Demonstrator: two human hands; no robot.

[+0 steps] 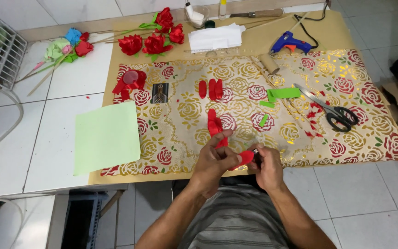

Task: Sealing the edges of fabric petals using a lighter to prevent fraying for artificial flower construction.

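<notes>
While judging progress from what lies out, working down from big to small: white tabletop (70, 83) under a rose-patterned cloth (185, 110), with a pale green paper sheet (107, 136) lying uncut at its left edge. Farther back, several finished red roses (150, 39) on stems, plus a small mixed bunch (67, 46) off to the left: that much looks done. Blue glue gun (291, 44) and black-handled scissors (337, 113) resting unused at the right. Cut red petals (210, 87) waiting in a row mid-cloth, more stacked nearer (214, 123), green strips (282, 93) beside them: still to be used, probably. At the near edge, left hand (215, 161) and right hand (268, 166) both closed in a pinching grip on one red petal piece (245, 157), held above the cloth's edge, apparently mid-assembly.
</notes>
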